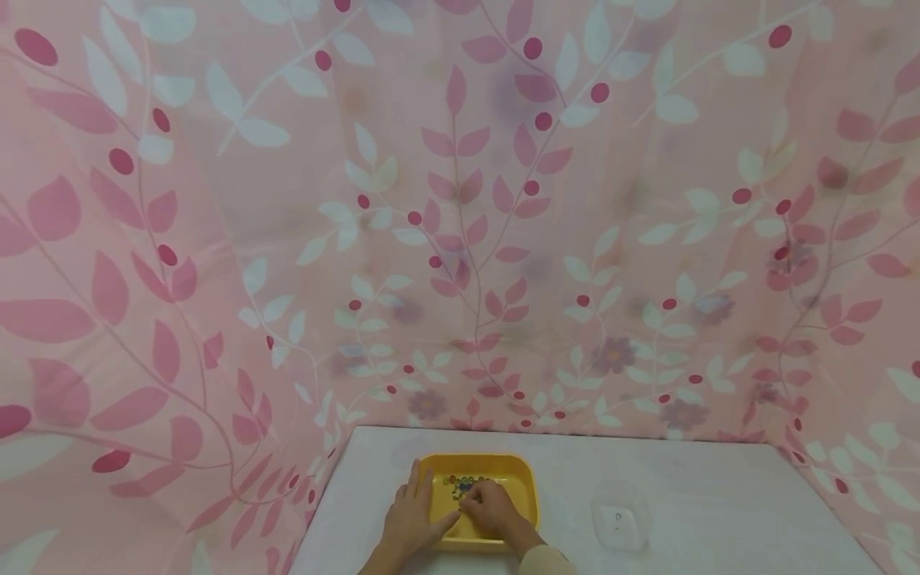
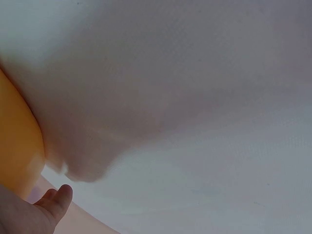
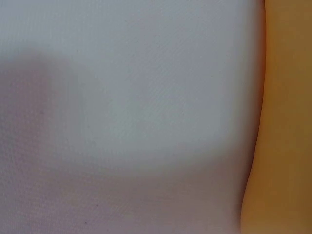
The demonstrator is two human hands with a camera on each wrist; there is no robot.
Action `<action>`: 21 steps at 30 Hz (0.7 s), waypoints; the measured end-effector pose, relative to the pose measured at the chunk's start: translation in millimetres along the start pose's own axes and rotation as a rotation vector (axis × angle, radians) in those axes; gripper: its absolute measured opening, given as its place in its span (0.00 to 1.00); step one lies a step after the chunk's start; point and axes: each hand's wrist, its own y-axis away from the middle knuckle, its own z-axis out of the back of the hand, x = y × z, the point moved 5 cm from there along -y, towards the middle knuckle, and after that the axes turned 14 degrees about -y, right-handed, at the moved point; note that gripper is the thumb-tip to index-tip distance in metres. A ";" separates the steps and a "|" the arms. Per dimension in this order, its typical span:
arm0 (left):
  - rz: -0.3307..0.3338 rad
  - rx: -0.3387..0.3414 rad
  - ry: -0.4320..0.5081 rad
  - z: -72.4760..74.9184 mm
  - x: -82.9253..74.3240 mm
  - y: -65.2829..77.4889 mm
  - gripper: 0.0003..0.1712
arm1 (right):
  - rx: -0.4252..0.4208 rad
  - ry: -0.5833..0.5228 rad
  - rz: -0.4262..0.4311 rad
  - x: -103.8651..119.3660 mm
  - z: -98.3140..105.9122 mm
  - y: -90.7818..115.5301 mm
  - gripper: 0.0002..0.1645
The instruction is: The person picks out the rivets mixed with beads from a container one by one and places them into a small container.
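A yellow tray (image 1: 530, 491) stands on the white table, with a cluster of small glass marbles (image 1: 460, 481) in its far half, some dark blue and some greenish. My left hand (image 1: 413, 515) rests at the tray's left side, its fingers straight and thumb spread toward the near rim. Over the tray's inside, my right hand (image 1: 492, 509) reaches down with bent fingers, the fingertips by the near edge of the marbles. Whether a marble is between those fingertips is hidden. In the left wrist view, the left hand's fingers (image 2: 61, 200) show beside the tray wall (image 2: 19, 131).
A clear plastic container (image 1: 621, 537) stands on the table to the right of the tray, with a small dark mark or item in it. Pink leaf-patterned cloth (image 1: 460, 239) hangs behind the table (image 1: 726, 511) and along both sides.
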 end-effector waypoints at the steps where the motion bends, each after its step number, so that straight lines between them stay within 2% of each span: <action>1: -0.005 -0.002 -0.001 0.5 -0.3 -0.2 0.57 | 0.002 -0.004 -0.009 -0.9 0.3 -0.6 0.08; 5: -0.012 -0.011 -0.013 1.1 -0.9 -1.8 0.57 | 0.001 -0.002 -0.008 -2.5 1.6 -3.0 0.07; 12: -0.001 0.013 -0.012 1.7 -2.0 -1.9 0.59 | 0.020 -0.017 0.024 -2.9 -0.2 -1.2 0.03; 21: 0.004 0.001 -0.038 7.0 -1.4 1.1 0.60 | 0.058 -0.013 0.069 3.2 -2.0 -1.5 0.04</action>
